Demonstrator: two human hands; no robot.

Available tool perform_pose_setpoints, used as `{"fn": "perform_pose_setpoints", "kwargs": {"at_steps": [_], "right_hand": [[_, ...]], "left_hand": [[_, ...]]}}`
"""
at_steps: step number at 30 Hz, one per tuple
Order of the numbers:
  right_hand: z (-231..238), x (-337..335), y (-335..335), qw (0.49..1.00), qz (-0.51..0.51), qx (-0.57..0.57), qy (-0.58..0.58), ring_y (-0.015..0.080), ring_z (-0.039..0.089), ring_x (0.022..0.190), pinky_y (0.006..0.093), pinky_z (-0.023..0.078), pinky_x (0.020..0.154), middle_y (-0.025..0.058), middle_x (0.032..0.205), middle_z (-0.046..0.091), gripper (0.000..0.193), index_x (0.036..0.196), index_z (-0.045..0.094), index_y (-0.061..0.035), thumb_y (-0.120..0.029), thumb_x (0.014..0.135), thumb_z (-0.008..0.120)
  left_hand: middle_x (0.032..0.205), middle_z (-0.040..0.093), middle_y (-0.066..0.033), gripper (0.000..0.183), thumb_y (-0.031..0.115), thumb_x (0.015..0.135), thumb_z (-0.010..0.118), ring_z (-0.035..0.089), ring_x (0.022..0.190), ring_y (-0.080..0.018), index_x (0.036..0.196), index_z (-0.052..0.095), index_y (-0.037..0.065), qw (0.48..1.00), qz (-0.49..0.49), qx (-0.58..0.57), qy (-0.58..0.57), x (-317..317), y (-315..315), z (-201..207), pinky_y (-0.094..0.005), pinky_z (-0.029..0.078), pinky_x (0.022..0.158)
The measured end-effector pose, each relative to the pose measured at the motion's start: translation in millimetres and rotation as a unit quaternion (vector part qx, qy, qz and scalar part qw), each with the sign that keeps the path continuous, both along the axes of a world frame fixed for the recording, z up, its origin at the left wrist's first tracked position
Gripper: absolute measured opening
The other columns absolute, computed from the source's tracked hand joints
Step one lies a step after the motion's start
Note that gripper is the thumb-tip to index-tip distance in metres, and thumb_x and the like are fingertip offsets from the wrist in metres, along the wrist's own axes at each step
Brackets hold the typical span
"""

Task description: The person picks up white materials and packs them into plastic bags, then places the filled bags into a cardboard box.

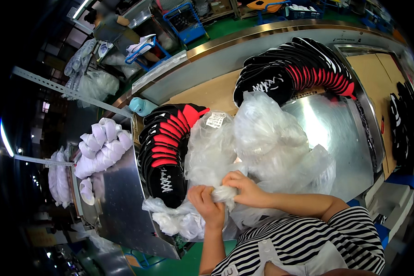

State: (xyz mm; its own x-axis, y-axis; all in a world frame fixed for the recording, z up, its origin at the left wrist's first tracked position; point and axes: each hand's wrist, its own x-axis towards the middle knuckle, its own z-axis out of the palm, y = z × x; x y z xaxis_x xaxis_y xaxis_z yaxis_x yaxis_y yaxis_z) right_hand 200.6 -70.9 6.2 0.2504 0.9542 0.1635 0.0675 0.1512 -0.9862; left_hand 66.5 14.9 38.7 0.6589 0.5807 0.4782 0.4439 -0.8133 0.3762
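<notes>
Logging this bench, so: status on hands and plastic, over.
Left hand, right hand: closed on twisted plastic. Bulky bag just beyond. Loose wrap left of both hands.

Gathered plastic point(223, 195): thin, translucent film is bunching into glossy creases.
Big bag point(271, 129): clear plastic is shining, its surface wrinkling.
Sticker point(215, 119): white paper is looking smooth and matt.
Black-and-red pieces point(164, 150): cloth-like material is looking mostly matt.
Work table point(338, 156): smooth metal is throwing back a bright glare.
Cardboard point(210, 89): brown paperboard is looking dull and matt.
Striped shirt point(299, 244): soft cloth is showing a matt finish.
Perforated bar point(69, 90): pale metal is looking smooth.
</notes>
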Motion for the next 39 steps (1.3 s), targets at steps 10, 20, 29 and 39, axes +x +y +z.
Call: {"fn": "perform_pose_setpoints", "kwargs": {"at_steps": [10,20,29,39], "right_hand": [[-1.7,10.6,-5.7,0.986,-0.115,-0.017,-0.121,0.0312,0.047,0.103,0.0378,0.041,0.088,0.0124,0.105,0.054,0.036,0.097,0.058,0.0011,-0.009,0.063,0.064],[-0.7,10.4,-2.8,0.985,-0.087,-0.088,0.123,0.0231,0.054,0.101,0.0320,0.044,0.086,0.0118,0.107,0.056,0.045,0.112,0.059,-0.0021,-0.001,0.067,0.065],[-8.4,33.8,-11.9,0.991,0.054,-0.120,0.037,0.0269,0.051,0.099,0.0353,0.043,0.087,0.0138,0.107,0.061,0.035,0.105,0.066,-0.0054,-0.014,0.072,0.070],[-6.1,40.0,-19.8,0.954,0.207,-0.138,-0.170,0.0337,0.040,0.116,0.0405,0.034,0.099,0.0143,0.120,0.052,0.039,0.104,0.064,-0.0042,-0.025,0.072,0.075]], "left_hand": [[0.104,0.052,-0.0185,0.034,0.003,0.070,0.060,0.049,0.100,-0.0366,0.103,0.055,-0.002,0.988,-0.073,-0.128,0.036,9.9,-7.2,16.7,-0.0427,0.038,0.091],[0.100,0.053,-0.0189,0.047,0.000,0.064,0.068,0.051,0.094,-0.0364,0.108,0.051,-0.001,0.982,-0.048,-0.179,0.021,3.7,-14.8,6.6,-0.0402,0.042,0.084],[0.099,0.051,-0.0187,0.039,-0.007,0.064,0.058,0.052,0.092,-0.0351,0.102,0.053,0.001,0.990,-0.043,-0.133,0.002,17.0,-16.5,-5.5,-0.0402,0.043,0.080],[0.097,0.054,-0.0132,0.041,-0.004,0.056,0.060,0.054,0.091,-0.0331,0.097,0.059,0.002,0.971,-0.210,-0.100,0.057,16.2,3.6,0.2,-0.0420,0.043,0.082]]}}
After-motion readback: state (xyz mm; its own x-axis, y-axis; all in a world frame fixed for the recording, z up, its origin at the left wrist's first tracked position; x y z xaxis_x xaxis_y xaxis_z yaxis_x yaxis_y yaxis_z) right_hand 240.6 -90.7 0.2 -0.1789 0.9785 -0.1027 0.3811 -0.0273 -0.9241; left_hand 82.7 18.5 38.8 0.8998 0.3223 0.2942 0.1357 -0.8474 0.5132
